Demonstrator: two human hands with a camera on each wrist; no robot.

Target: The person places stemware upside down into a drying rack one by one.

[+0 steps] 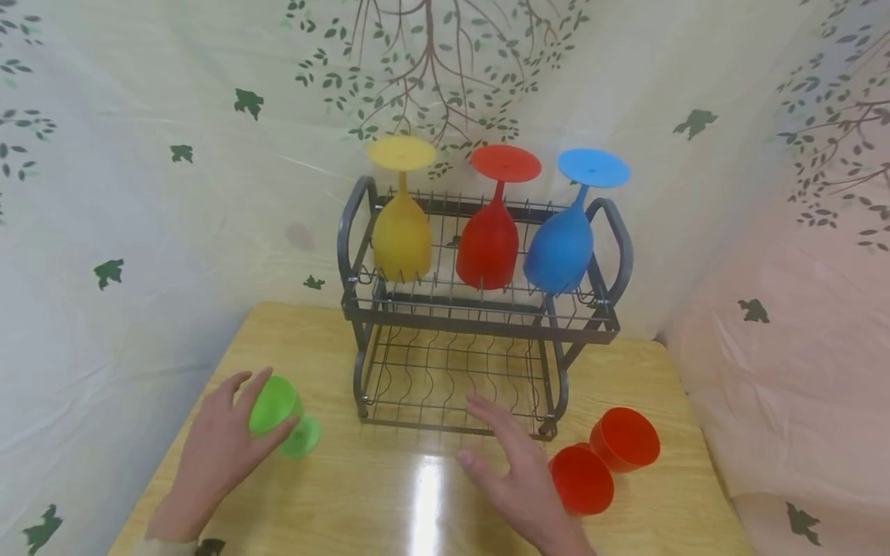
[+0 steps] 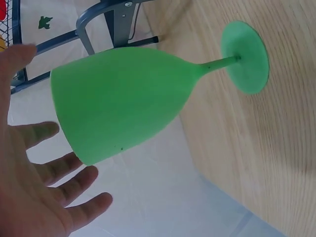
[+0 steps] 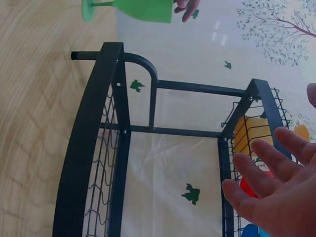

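Observation:
A green plastic wine goblet (image 1: 276, 407) stands upright on its round foot at the left of the table. My left hand (image 1: 225, 434) is at its rim, thumb on one side and fingers on the other; in the left wrist view the loosely spread fingers (image 2: 79, 185) are right by the rim of the goblet (image 2: 123, 101), not wrapped round it. Held out before the dish rack (image 1: 459, 421), my right hand (image 1: 518, 486) has its fingers apart and nothing in it. Two red goblets (image 1: 582, 480) (image 1: 626, 440) stand side by side just right of that hand.
On the rack's upper tier (image 1: 487, 328), yellow (image 1: 402, 239), red (image 1: 488, 247) and blue (image 1: 558, 251) goblets rest upside down, feet up. The lower tier (image 1: 452, 378) is wavy wire. A leaf-printed cloth (image 1: 174, 255) hangs behind the wooden table (image 1: 348, 494).

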